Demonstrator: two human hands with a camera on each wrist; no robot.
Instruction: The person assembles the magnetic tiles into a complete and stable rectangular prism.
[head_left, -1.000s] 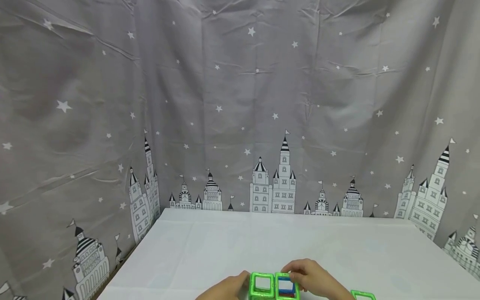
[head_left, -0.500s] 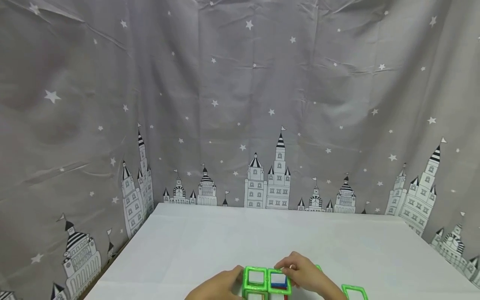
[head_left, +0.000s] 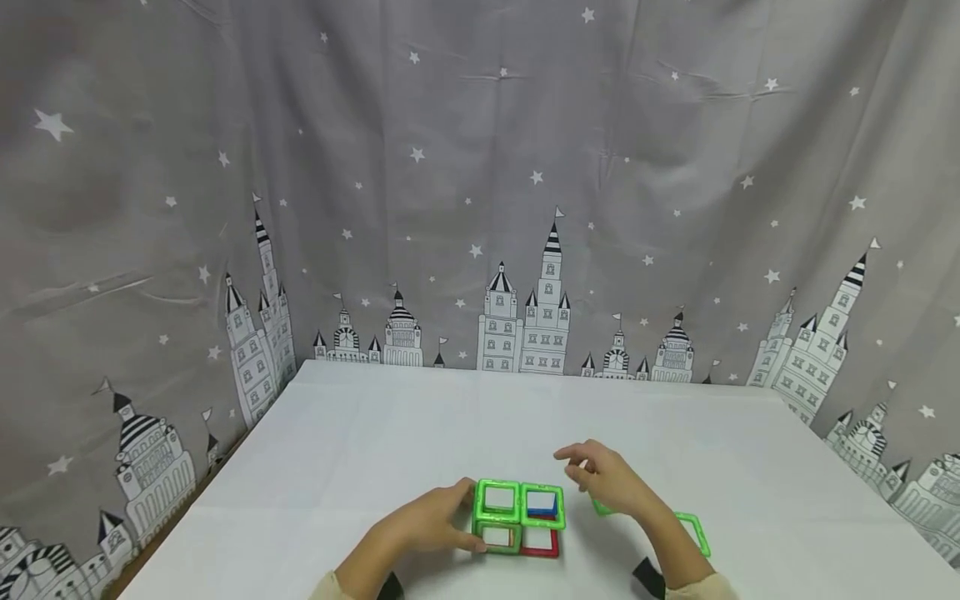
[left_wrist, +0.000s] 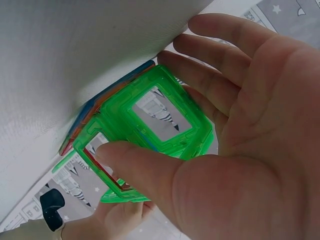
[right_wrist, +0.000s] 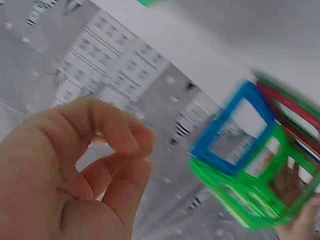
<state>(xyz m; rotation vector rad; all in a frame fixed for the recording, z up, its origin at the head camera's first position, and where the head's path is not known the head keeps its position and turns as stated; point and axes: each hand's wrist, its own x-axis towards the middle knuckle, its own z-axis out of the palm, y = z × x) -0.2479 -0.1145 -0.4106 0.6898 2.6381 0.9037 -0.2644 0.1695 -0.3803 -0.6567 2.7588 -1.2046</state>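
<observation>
A boxy structure of magnetic tiles (head_left: 520, 505) stands on the table, with green frames on top and at the left. A red tile (head_left: 542, 552) lies low at its front right. In the right wrist view a blue tile (right_wrist: 201, 148) rises at its side. My left hand (head_left: 427, 521) holds the structure's left side, thumb at the front and fingers farther back. The thumb crosses a green frame (left_wrist: 116, 120) in the left wrist view. Right of the structure, my right hand (head_left: 606, 482) hovers apart from it, fingers loosely bent and holding nothing.
One loose green tile (head_left: 701, 535) lies on the white table (head_left: 390, 442) beyond my right forearm. Another green tile (head_left: 602, 507) is partly hidden under my right hand. A grey curtain (head_left: 450, 125) with stars and castles hangs behind and at the left.
My right hand has let go of the structure's top right green tile and moved right, away from it. My left hand stays at the structure's left side. The head view has tilted down.
</observation>
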